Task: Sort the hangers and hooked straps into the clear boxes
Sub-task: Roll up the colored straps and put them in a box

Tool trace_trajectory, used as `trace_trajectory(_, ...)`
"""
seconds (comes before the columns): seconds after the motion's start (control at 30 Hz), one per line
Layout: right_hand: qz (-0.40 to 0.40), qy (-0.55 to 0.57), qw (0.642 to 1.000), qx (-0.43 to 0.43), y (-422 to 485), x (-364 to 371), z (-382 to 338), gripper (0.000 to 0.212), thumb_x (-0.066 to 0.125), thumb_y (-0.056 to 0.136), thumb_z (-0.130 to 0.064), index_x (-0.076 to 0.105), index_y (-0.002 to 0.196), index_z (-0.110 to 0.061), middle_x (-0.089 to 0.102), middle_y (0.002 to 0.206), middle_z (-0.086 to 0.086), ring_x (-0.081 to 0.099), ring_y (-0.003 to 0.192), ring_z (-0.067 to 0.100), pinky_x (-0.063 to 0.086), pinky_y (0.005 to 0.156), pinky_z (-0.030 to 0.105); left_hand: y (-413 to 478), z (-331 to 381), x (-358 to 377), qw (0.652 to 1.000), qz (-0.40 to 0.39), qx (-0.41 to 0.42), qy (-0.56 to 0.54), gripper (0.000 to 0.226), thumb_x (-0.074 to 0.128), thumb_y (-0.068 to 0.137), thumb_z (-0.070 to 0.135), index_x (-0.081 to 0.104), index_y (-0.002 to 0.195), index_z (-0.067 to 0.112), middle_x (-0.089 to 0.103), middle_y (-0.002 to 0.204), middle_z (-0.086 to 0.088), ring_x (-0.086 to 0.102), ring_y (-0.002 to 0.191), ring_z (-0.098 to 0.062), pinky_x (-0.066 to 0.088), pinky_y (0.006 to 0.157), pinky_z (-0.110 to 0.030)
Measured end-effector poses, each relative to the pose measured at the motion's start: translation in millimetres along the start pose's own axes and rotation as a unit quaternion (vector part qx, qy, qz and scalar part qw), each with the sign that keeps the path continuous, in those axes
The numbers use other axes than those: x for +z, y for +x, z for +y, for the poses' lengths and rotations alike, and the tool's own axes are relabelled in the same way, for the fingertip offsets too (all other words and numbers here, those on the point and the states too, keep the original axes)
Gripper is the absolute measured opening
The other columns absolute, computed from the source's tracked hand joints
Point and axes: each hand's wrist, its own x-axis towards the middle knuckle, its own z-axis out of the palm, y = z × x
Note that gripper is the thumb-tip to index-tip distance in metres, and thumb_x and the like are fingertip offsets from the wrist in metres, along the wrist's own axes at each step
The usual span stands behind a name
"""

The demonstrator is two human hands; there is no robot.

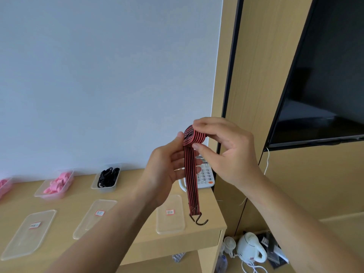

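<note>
Two hands on one hooked strap point(190, 184): right hand point(226, 152) pinching its roll, left hand point(167, 168) gripping beneath.

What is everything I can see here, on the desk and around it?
strap: one, red and black striped, partly rolled, in the air; hook at its lower end
boxes of pink pieces: two, clear, desk's back left, one cut off
box of black pieces: one, clear, desk's back middle
lids: three, clear, labelled, desk's front
telephone: one, white, desk's right end
desk: one, wood
television: one, black, right wall
kettle: one, white, floor at right
left hand: holds the strap
right hand: pinches the roll
</note>
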Motion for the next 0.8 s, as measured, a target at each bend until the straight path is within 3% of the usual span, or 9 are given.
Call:
trace_trajectory(0.2,-0.019,-0.031,0.998,-0.047,-8,6,-6,0.026,0.083,0.073,0.013,0.080,0.094,-0.002,0.075,0.108,0.011,0.074,0.099,0.021,0.060,0.086,0.035,5,10,-4,1.000,-0.023,0.018,-0.008,0.032,0.065,0.098,0.046,0.083,0.094,0.020,0.072,0.088,-0.002,0.071,0.078,-0.019,0.059,0.068,-0.028)
trace_trajectory(0.3,-0.038,-0.040,0.997,-0.047,-14,8,-6,0.019,0.086,0.073,0.008,0.081,0.089,-0.003,0.075,0.106,0.012,0.073,0.103,0.022,0.060,0.087,0.037,7,11,-8,0.999,-0.035,0.038,-0.011,0.024,0.064,0.099,0.033,0.082,0.098,0.017,0.073,0.092,-0.003,0.069,0.079,-0.018,0.059,0.069,-0.028)
trace_trajectory(0.4,-0.053,-0.014,0.998,-0.018,-16,7,-7,0.014,0.087,0.076,-0.004,0.082,0.089,-0.006,0.075,0.109,0.008,0.071,0.109,0.017,0.057,0.092,0.038,8,10,-9,0.997,-0.039,0.059,-0.004,0.023,0.060,0.100,0.017,0.073,0.116,0.006,0.069,0.099,-0.009,0.067,0.081,-0.024,0.059,0.069,-0.029)
trace_trajectory(0.43,-0.048,-0.011,0.999,0.010,-15,7,-7,0.019,0.086,0.077,-0.011,0.082,0.096,-0.009,0.074,0.115,0.005,0.068,0.113,0.011,0.056,0.096,0.036,8,9,-9,0.997,-0.042,0.069,0.002,0.025,0.059,0.099,0.014,0.072,0.118,0.005,0.068,0.101,-0.012,0.068,0.086,-0.027,0.061,0.073,-0.031)
trace_trajectory(0.5,-0.069,0.017,0.990,0.121,-11,6,-4,0.049,0.083,0.079,-0.025,0.071,0.126,-0.016,0.064,0.137,-0.003,0.057,0.128,0.002,0.048,0.107,0.031,8,8,-7,0.995,-0.046,0.088,0.007,0.026,0.058,0.097,0.016,0.075,0.116,0.010,0.068,0.103,-0.014,0.070,0.095,-0.033,0.061,0.085,-0.036)
trace_trajectory(0.57,-0.138,0.114,0.953,0.246,-8,5,-1,0.078,0.079,0.080,-0.031,0.048,0.150,-0.016,0.052,0.151,-0.006,0.044,0.140,0.001,0.043,0.114,0.036,6,8,-5,0.993,-0.050,0.102,0.016,0.029,0.054,0.099,0.016,0.077,0.117,0.016,0.071,0.105,-0.014,0.072,0.099,-0.032,0.061,0.087,-0.036)
trace_trajectory(0.6,-0.168,0.159,0.934,0.274,-7,5,0,0.080,0.077,0.082,-0.030,0.042,0.153,-0.014,0.051,0.152,-0.005,0.040,0.143,0.003,0.042,0.115,0.042,5,8,-4,0.992,-0.053,0.109,0.026,0.030,0.052,0.102,0.014,0.077,0.119,0.017,0.072,0.107,-0.014,0.072,0.099,-0.030,0.061,0.085,-0.033)
trace_trajectory(0.7,-0.193,0.187,0.927,0.262,-8,5,3,0.072,0.075,0.087,-0.020,0.043,0.152,-0.012,0.054,0.149,-0.006,0.039,0.146,0.007,0.041,0.115,0.049,5,8,-2,0.990,-0.055,0.120,0.047,0.034,0.047,0.107,0.011,0.077,0.121,0.021,0.074,0.112,-0.016,0.074,0.098,-0.028,0.059,0.082,-0.029)
trace_trajectory(0.8,-0.185,0.171,0.930,0.269,-9,3,4,0.082,0.078,0.083,-0.024,0.039,0.154,-0.012,0.053,0.150,-0.009,0.038,0.146,0.004,0.041,0.115,0.047,4,7,-1,0.990,-0.050,0.118,0.057,0.034,0.047,0.108,0.010,0.075,0.125,0.021,0.075,0.118,-0.016,0.075,0.099,-0.026,0.060,0.082,-0.029)
